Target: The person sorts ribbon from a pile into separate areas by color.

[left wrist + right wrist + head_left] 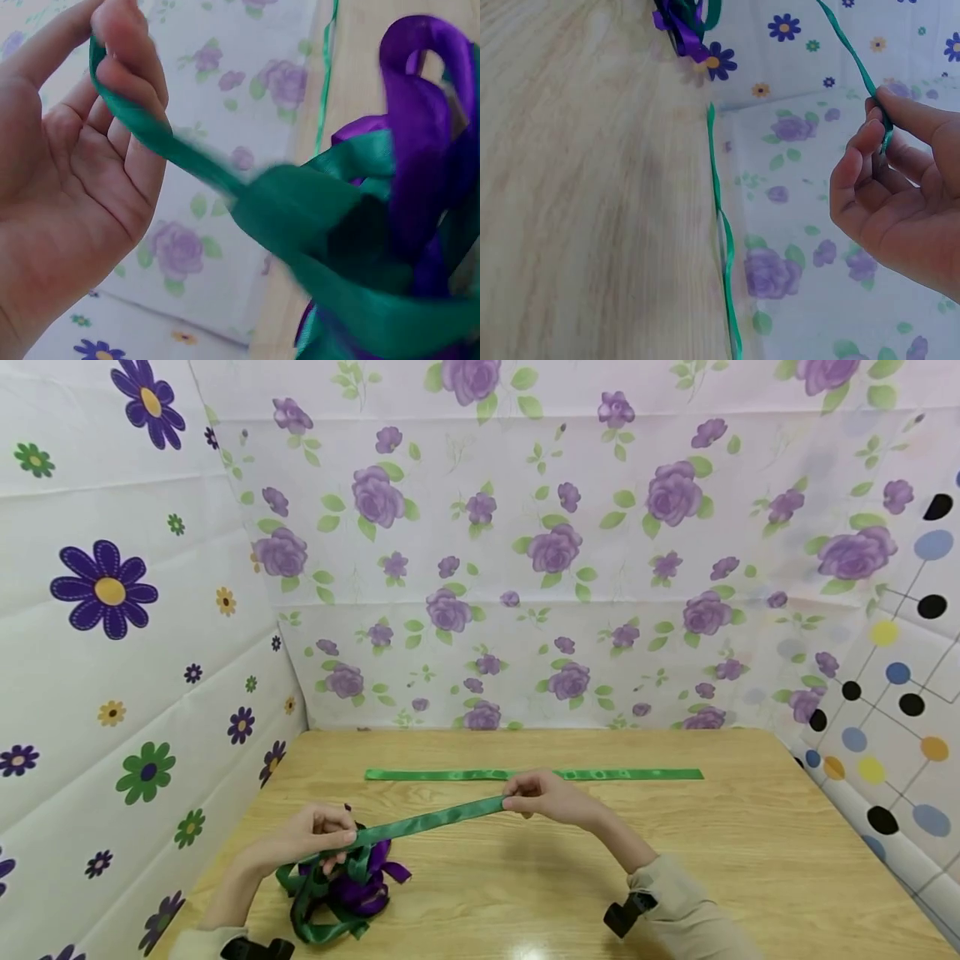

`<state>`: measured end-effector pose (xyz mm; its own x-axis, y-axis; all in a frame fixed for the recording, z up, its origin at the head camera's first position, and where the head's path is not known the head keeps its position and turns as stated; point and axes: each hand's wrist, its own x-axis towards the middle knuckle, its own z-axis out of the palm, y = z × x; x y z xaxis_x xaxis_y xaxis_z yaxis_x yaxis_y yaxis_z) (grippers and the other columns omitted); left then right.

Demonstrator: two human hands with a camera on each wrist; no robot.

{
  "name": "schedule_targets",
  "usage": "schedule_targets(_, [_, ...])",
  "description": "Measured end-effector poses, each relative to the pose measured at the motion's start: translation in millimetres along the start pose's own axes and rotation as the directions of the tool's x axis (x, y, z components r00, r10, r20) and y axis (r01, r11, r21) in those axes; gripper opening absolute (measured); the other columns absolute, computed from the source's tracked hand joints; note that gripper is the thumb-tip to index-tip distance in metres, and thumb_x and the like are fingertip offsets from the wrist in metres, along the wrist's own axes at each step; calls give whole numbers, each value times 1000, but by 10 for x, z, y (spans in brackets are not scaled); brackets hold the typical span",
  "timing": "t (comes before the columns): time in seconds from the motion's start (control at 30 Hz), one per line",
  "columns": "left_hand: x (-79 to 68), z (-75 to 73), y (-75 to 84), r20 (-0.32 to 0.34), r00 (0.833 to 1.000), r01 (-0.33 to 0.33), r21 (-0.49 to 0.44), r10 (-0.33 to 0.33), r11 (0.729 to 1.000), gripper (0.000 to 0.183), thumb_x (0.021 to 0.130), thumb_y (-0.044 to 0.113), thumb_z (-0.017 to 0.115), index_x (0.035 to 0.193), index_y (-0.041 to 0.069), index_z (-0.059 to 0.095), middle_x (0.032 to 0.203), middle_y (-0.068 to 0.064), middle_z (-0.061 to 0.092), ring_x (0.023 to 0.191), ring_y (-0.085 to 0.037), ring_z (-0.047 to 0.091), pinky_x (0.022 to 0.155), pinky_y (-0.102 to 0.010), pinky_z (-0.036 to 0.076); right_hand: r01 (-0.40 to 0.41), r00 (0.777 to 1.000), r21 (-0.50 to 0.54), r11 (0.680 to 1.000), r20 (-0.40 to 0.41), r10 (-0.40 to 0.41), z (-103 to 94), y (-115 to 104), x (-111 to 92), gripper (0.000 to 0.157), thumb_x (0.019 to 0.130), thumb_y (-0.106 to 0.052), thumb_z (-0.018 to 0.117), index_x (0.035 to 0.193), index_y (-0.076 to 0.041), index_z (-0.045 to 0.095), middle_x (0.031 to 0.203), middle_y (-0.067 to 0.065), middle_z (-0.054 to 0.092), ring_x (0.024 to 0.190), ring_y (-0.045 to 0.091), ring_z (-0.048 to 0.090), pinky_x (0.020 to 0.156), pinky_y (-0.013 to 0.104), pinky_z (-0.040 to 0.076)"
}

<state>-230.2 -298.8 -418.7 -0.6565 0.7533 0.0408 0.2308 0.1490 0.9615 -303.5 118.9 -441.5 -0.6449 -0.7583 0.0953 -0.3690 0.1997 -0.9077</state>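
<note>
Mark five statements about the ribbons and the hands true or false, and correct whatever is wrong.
1. The left hand and right hand hold one green strip between them. True.
2. That strip sags in a deep loop between the hands. False: it runs nearly straight.
3. The pile contains both green and purple ribbon. True.
4. The pile lies nearer the right hand. False: it lies by the left hand.
5. The loose ribbon lies along the near edge of the table. False: the loose ribbon lies toward the far edge of the table.
</note>
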Motion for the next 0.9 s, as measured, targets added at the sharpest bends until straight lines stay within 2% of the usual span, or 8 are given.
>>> schedule_targets(0.07, [-34, -28, 25, -12, 1000, -5, 11, 5, 1000, 19, 101, 1, 41, 97, -8, 58, 69, -11, 60, 52, -32, 51, 51, -37, 50, -1, 1000, 7, 1000, -11, 1, -49, -1, -24, 23, 98, -25, 57, 102, -4, 64, 75, 10, 51, 65, 10, 45, 68, 27, 44])
schedule_targets(0.2, [-98, -78, 71, -32, 999, -7, 24, 8, 1000, 20, 101, 0, 41, 97, -2, 60, 67, -5, 58, 50, -31, 48, 48, -37, 48, -1, 999, 10, 1000, -45, 2, -131, 8, -76, 22, 98, -25, 57, 102, -4, 63, 74, 9, 48, 64, 10, 43, 67, 28, 43])
schedule_targets(0.37, [-183, -138, 95, -40, 999, -27, 24, 28, 999, 19, 101, -2, 39, 93, -6, 56, 66, -17, 50, 50, -31, 47, 51, -34, 48, -21, 996, 3, 1000, -85, 21, -243, 47, -168, 22, 98, -24, 56, 102, -3, 64, 74, 7, 48, 64, 10, 44, 66, 29, 43])
schedule_targets(0.57, [-298, -188, 97, -111, 994, 12, 42, -7, 999, 19, 99, -3, 39, 91, -5, 56, 66, -12, 54, 53, -19, 56, 51, -34, 49, -20, 991, 3, 1000, -129, 20, -403, 77, -289, 25, 98, -27, 57, 103, -3, 64, 76, 11, 50, 65, 12, 45, 66, 31, 45])
schedule_targets(0.67, [-337, -210, 101, -108, 994, 4, 42, 1, 999, 20, 99, -4, 38, 92, -5, 56, 66, -16, 53, 52, -23, 54, 51, -35, 50, -25, 988, -2, 1000, -151, 24, -489, 118, -361, 23, 98, -28, 56, 102, -6, 64, 76, 8, 50, 65, 11, 45, 66, 31, 45])
schedule_targets(0.8, [-360, -237, 108, -99, 995, -6, 40, 10, 999, 20, 100, -3, 37, 92, -6, 55, 66, -22, 45, 52, -33, 42, 49, -35, 48, -45, 982, 17, 999, -181, 47, -598, 200, -471, 22, 99, -28, 55, 100, -8, 62, 73, 3, 47, 65, 11, 43, 65, 31, 43])
schedule_targets(0.9, [-367, -251, 106, -104, 994, 23, 40, -19, 999, 18, 100, -2, 37, 94, -12, 51, 66, -23, 39, 53, -37, 35, 48, -36, 45, -52, 980, 34, 998, -190, 58, -671, 252, -561, 25, 100, -28, 54, 101, -5, 60, 72, 3, 44, 64, 13, 41, 64, 32, 42])
